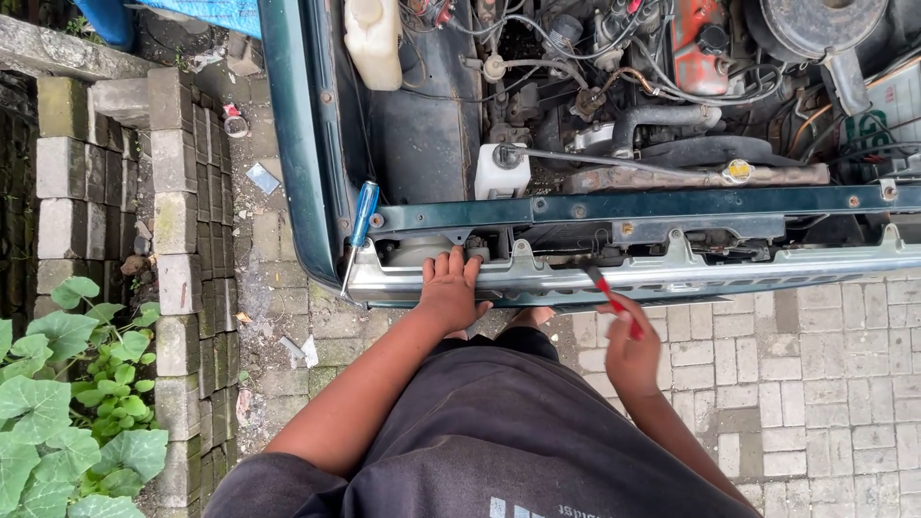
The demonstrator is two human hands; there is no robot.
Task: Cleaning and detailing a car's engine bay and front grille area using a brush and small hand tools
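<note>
I stand at the front of a dark green car with its hood open. My left hand (449, 288) rests palm down on the silver front bumper (767, 270), fingers spread toward the headlight opening. My right hand (628, 350) grips a red-handled tool (606, 293) whose dark tip touches the bumper's top edge. A blue-handled screwdriver (360, 225) lies loose at the car's front corner, to the left of my left hand, its shaft pointing down over the bumper end.
The engine bay holds a white fluid tank (374, 43), a small white reservoir (502, 173), hoses, wires and a radiator cap (737, 171). Grey paving bricks (825, 384) cover the ground. Stacked bricks (173, 211) and leafy plants (67, 403) stand at the left.
</note>
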